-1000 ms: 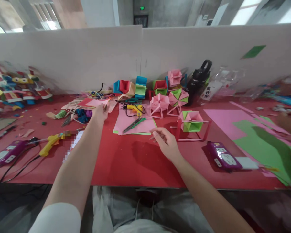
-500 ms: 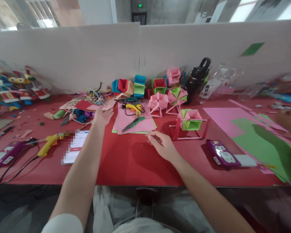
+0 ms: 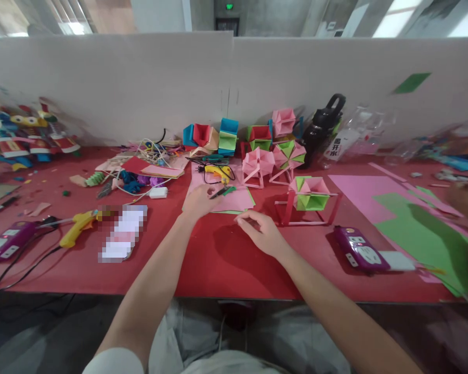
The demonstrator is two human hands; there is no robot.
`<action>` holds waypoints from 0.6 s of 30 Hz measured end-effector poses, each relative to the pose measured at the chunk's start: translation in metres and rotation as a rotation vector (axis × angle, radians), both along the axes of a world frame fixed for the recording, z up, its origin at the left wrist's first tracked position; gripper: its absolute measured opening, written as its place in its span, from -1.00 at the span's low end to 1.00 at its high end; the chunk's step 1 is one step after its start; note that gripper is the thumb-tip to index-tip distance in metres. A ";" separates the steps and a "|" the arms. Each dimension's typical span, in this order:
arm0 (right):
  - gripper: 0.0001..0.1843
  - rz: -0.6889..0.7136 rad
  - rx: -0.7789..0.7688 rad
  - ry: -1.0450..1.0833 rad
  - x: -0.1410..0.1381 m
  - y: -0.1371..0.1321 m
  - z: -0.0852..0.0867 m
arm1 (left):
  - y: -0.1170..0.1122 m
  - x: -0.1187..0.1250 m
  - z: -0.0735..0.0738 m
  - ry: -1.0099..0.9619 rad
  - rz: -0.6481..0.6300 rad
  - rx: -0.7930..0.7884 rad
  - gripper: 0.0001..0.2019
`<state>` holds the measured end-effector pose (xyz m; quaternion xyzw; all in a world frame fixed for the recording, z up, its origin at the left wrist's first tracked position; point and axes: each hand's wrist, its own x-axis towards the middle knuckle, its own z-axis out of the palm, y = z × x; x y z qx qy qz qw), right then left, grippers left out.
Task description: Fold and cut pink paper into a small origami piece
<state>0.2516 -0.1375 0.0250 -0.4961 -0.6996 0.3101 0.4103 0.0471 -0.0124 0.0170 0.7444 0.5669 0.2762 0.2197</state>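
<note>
Black bottle (image 3: 315,136), contents hidden, beyond right hand (image 3: 263,234)

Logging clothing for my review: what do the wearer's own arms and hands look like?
The left hand and right hand are ungloved, with no watch or wristband visible. A white sleeve shows on the left side, none on the right.
</note>
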 end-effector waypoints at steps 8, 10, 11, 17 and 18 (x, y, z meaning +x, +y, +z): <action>-0.67 -0.120 0.016 -0.171 -0.029 0.121 0.026 | -0.009 -0.004 0.008 0.230 -0.072 0.012 -0.75; -0.55 -0.234 -0.077 -0.370 -0.041 0.154 0.030 | -0.009 -0.006 0.007 0.196 -0.090 -0.013 -0.73; -0.44 -0.281 -0.139 -0.459 -0.046 0.167 0.031 | -0.009 -0.007 0.006 0.175 -0.100 -0.024 -0.74; -0.01 -0.306 -0.292 -0.731 -0.060 0.200 0.030 | -0.006 -0.014 0.003 0.116 -0.160 -0.065 -0.83; -0.01 -0.301 -0.309 -0.718 -0.060 0.202 0.030 | -0.005 -0.014 0.003 0.118 -0.158 -0.065 -0.82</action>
